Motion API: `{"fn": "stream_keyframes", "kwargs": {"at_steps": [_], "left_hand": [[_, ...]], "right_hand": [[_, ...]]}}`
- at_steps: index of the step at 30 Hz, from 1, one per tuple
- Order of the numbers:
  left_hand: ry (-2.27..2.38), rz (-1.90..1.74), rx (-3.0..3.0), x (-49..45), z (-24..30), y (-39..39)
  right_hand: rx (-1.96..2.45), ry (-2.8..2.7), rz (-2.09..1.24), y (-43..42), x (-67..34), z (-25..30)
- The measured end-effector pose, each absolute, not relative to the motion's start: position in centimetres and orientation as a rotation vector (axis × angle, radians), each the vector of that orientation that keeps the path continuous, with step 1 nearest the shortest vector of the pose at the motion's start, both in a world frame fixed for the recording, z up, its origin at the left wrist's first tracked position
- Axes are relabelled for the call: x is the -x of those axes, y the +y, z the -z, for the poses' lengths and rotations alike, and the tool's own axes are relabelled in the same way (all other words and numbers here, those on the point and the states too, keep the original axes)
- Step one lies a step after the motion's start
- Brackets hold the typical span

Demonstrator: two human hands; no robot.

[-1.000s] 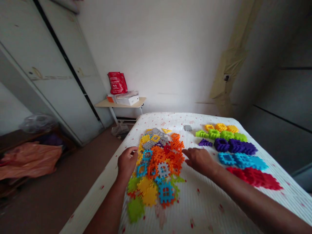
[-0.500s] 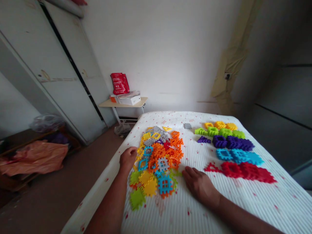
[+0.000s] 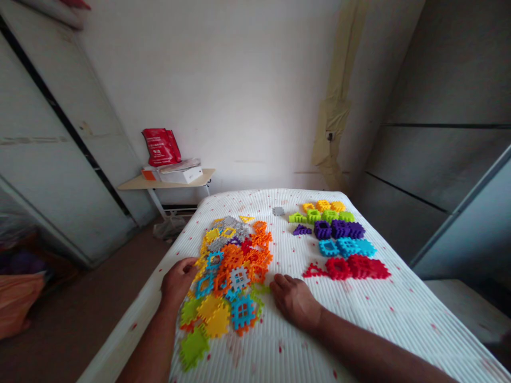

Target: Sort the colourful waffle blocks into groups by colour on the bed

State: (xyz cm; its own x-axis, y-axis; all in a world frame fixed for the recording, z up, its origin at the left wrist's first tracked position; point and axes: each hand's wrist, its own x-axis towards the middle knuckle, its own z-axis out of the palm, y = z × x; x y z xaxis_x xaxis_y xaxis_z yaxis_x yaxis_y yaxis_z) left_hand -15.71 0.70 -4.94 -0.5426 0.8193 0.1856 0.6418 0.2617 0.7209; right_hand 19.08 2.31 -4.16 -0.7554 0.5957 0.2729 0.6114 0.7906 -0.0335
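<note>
A mixed pile of plastic interlocking pieces (image 3: 233, 258) lies on the striped bed cover, in orange, grey, yellow, blue and green. At its left edge is my left hand (image 3: 175, 282), fingers curled by the yellow pieces (image 3: 200, 264); its fingertips are partly hidden, and what they hold cannot be made out. Right of the pile, my right hand (image 3: 294, 302) rests on the cover with fingers extended, close to a light green piece (image 3: 261, 289). A blue window-shaped piece (image 3: 243, 313) and a flat green square (image 3: 194, 348) lie at the pile's near side.
Rows sorted by colour stand on the right: yellow (image 3: 323, 205), green (image 3: 330, 215), purple (image 3: 347, 229), blue (image 3: 348, 247) and red (image 3: 359, 267). One grey square (image 3: 278, 211) lies apart. Behind, a small table (image 3: 136, 183) carries a red bag (image 3: 161, 147) and a white box (image 3: 181, 174).
The view has swung to the right, so everything sits further left. My left hand's fingers have loosened slightly at the pile's edge. My right hand stays beside the pile.
</note>
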Motion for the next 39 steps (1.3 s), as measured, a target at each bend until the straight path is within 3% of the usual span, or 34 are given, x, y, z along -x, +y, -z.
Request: {"fn": "stream_keyframes", "kwargs": {"at_steps": [39], "left_hand": [[2.272, -1.491, -1.154, 13.6, 3.6, 0.3]], "right_hand": [[0.922, -2.679, 0.019, 2.3, -19.2, 3.7]]}}
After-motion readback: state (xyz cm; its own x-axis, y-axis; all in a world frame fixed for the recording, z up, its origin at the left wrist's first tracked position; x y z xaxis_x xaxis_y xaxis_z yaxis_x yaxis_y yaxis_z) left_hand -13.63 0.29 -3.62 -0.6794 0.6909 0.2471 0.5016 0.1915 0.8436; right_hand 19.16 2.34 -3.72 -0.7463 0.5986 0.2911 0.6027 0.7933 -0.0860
